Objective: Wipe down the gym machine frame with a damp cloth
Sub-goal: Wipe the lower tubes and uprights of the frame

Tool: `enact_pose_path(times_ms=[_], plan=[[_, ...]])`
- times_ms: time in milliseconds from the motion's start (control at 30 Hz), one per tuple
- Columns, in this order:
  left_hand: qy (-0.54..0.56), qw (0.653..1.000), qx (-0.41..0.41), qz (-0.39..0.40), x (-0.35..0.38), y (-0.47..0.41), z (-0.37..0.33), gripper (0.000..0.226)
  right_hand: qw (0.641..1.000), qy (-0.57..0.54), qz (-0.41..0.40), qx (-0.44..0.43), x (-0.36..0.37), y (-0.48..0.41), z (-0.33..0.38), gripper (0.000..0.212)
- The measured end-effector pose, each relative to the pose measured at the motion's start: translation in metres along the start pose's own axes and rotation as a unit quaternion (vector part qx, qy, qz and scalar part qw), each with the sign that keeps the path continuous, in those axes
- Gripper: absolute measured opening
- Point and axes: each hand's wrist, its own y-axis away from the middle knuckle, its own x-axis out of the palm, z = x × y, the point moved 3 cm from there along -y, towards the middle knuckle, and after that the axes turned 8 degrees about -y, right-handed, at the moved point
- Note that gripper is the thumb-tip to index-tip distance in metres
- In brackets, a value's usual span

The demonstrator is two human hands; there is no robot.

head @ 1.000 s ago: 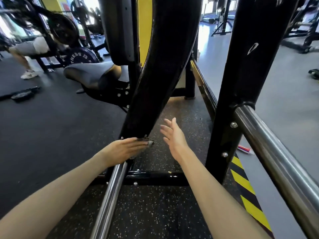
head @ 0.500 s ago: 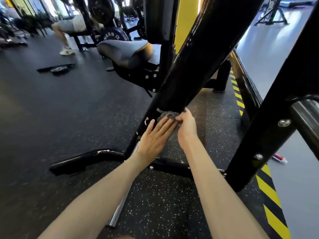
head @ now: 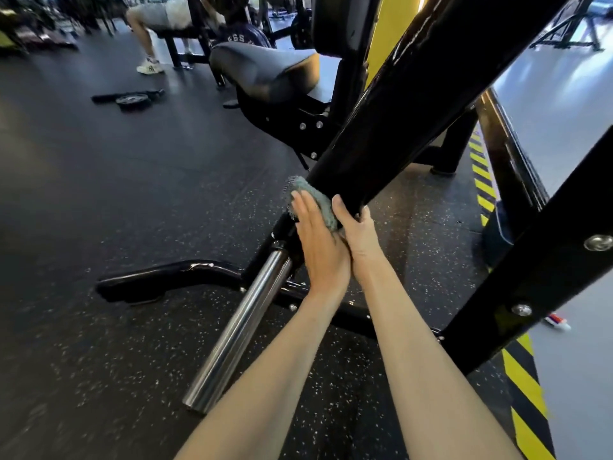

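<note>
As the right hand [head: 360, 240] grips frame [head: 414, 104], a plate [head: 245, 36] reads "ESS".

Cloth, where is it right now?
Head view, centre: the cloth lies under the left hand against the slanted black beam, above the chrome bar.

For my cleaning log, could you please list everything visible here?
cloth: one, grey-blue, on the slanted beam's lower end
slanted beam: one, black, centre
chrome bar: one, silver, below the beam
seat pad: one, grey, behind the beam
weight plate: one, dark, floor, far left
hazard stripes: two stretches, yellow-black, floor, right
upright post: one, black, right
seated person: one, background, top left
left hand: one, flat on the cloth
right hand: one, curled round the beam beside the cloth
</note>
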Motion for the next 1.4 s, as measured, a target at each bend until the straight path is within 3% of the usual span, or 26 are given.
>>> enact_pose_path(times_ms=[67,133,267,333,467,633,800,967,1033,1133,1300,1400], plan=[[-0.022,0.996,-0.081,-0.004,-0.008,-0.009,0.033,0.074,1.000,-0.007,0.003,0.005,-0.004,-0.004,0.001,0.056],[-0.021,0.989,-0.145,0.027,-0.015,-0.011,0.054,0.070,1.000,0.023,-0.002,-0.008,-0.007,-0.008,0.001,0.036],[0.025,0.997,-0.056,0.046,-0.006,-0.002,0.020,0.074,0.998,0.024,-0.022,-0.046,0.000,-0.009,-0.003,0.031],[-0.012,0.999,-0.029,0.031,-0.002,0.001,0.025,0.080,0.997,0.023,-0.031,-0.060,0.003,-0.008,-0.004,0.029],[-0.053,0.988,-0.140,0.029,-0.012,-0.007,0.057,0.078,0.997,0.022,-0.035,-0.060,-0.001,-0.011,-0.006,0.024],[-0.025,0.999,-0.001,0.031,-0.010,-0.007,0.018,0.078,0.995,0.025,-0.040,-0.087,0.004,-0.007,-0.009,0.041],[-0.081,0.986,-0.133,0.059,-0.027,-0.016,0.055,0.074,0.995,0.029,-0.044,-0.081,0.001,-0.008,-0.010,0.032],[-0.058,0.997,0.039,0.041,-0.020,-0.016,0.008,0.072,0.993,0.031,-0.064,-0.097,0.010,-0.008,-0.012,0.043],[-0.111,0.993,-0.004,0.043,-0.023,-0.017,0.040,0.082,0.994,0.027,-0.060,-0.090,0.010,-0.006,-0.012,0.040],[-0.135,0.980,-0.127,0.073,-0.032,-0.019,0.059,0.079,0.994,0.030,-0.053,-0.090,0.009,-0.005,-0.011,0.035],[-0.100,0.994,0.010,0.045,-0.024,-0.011,0.009,0.080,0.990,0.053,-0.059,-0.115,0.009,-0.006,-0.012,0.056],[-0.136,0.986,-0.055,0.075,-0.030,-0.013,0.045,0.089,0.991,0.067,-0.056,-0.102,0.006,-0.005,-0.012,0.064]])
